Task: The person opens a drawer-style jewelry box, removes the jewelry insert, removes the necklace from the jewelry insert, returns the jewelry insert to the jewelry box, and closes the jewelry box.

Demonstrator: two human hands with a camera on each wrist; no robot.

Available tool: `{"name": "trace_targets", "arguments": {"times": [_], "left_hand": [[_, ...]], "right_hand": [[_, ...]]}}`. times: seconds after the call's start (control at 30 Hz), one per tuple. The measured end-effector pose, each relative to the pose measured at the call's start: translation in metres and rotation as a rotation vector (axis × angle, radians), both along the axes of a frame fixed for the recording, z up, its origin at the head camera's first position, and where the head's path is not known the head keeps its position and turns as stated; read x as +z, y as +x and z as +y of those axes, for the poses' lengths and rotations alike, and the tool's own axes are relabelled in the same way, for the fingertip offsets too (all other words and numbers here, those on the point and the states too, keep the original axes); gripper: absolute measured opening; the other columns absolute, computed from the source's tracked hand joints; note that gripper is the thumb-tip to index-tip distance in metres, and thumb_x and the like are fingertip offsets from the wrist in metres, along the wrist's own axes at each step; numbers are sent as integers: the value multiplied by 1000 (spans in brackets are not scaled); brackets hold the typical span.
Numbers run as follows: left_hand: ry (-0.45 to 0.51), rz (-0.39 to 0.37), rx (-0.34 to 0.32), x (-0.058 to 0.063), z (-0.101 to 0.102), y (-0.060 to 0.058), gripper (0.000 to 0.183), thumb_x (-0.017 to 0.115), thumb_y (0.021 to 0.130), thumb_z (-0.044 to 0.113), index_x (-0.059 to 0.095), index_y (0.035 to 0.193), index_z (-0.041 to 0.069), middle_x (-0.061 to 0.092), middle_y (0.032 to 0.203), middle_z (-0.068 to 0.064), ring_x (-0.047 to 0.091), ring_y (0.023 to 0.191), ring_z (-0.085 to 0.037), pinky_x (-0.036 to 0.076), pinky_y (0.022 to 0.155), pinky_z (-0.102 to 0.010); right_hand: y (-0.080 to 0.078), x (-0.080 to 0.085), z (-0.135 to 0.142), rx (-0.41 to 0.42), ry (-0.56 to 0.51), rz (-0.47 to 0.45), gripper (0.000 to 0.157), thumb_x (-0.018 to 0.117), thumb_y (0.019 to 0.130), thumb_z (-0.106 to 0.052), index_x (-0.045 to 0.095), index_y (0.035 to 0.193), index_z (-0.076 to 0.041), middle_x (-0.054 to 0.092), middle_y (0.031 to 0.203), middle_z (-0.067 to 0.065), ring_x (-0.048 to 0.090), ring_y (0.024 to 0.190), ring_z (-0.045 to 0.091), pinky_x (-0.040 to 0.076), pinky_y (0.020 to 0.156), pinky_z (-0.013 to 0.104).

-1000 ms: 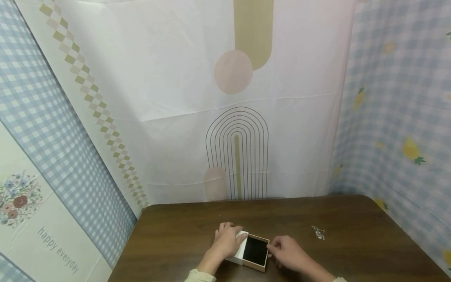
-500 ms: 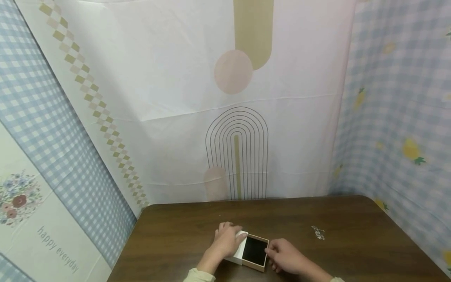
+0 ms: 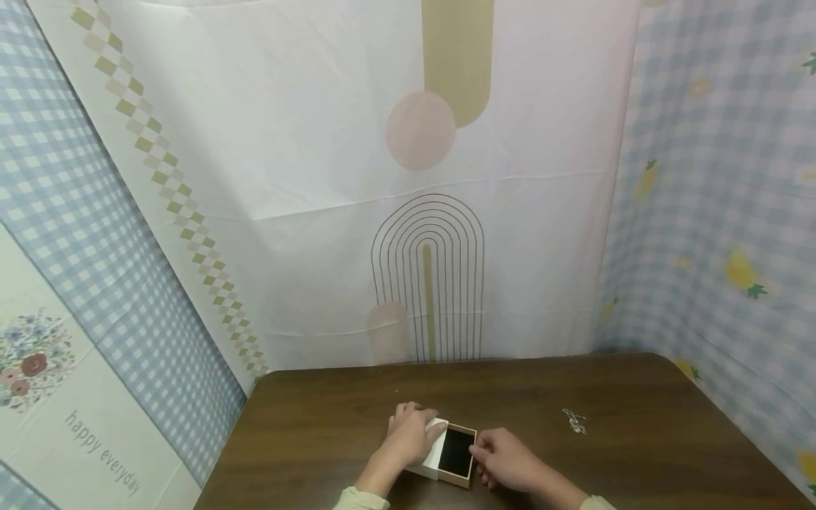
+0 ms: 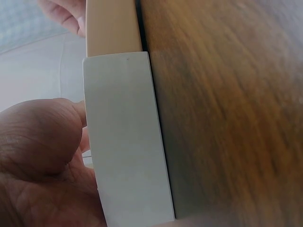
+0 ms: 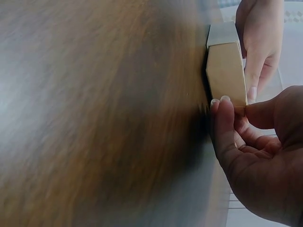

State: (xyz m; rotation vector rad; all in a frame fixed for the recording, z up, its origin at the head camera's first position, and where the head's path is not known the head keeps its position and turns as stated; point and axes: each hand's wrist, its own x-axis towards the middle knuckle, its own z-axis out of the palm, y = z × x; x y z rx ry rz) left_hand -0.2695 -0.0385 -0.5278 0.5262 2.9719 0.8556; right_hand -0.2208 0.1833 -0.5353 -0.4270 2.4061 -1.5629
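A white box sleeve (image 3: 435,449) lies on the table with a tan drawer (image 3: 453,479) sticking out of its right end; the drawer's inside is black. My left hand (image 3: 408,439) holds the sleeve from above, its thumb lying across the top. In the left wrist view, the sleeve's white side (image 4: 124,137) stands beside the palm. My right hand (image 3: 508,459) is at the drawer's outer end. There, in the right wrist view, the thumb is on the upper edge and curled fingers (image 5: 226,125) are against the end of the tan drawer (image 5: 226,73).
A small silvery cluster (image 3: 576,421) lies on the brown table (image 3: 319,425), right of my right hand. A white patterned cloth (image 3: 306,269) hangs behind the table's far edge, with checked cloths (image 3: 701,212) at the sides.
The drawer has slid left, further into the sleeve, and my right hand has moved left with it. My left hand and the sleeve have stayed in place.
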Motion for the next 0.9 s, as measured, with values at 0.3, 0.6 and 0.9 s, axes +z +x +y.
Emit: {"name": "trace_targets", "arguments": {"times": [0.3, 0.6, 0.9], "left_hand": [[-11, 5, -15, -4, 0, -2, 42, 67, 103, 41, 75, 131, 10, 66, 136, -23, 55, 130, -42, 47, 106, -60], [-15, -1, -16, -2, -1, -4, 43, 68, 103, 40, 74, 131, 9, 65, 139, -25, 55, 131, -43, 46, 107, -61], [-16, -5, -17, -2, -1, -2, 41, 67, 103, 39, 75, 131, 10, 65, 140, -24, 55, 131, -43, 47, 106, -61]], "right_hand": [[-7, -4, -17, -22, 4, -4, 24, 61, 106, -10, 62, 87, 5, 65, 71, 8, 61, 56, 12, 58, 51, 27], [-15, -10, -32, -10, -11, 9, 19, 62, 105, -9, 64, 92, 4, 67, 73, 9, 62, 57, 11, 58, 52, 25], [-17, -6, -45, 9, 14, 22, 14, 62, 104, -7, 66, 94, 2, 67, 75, 7, 63, 60, 14, 54, 52, 22]]}}
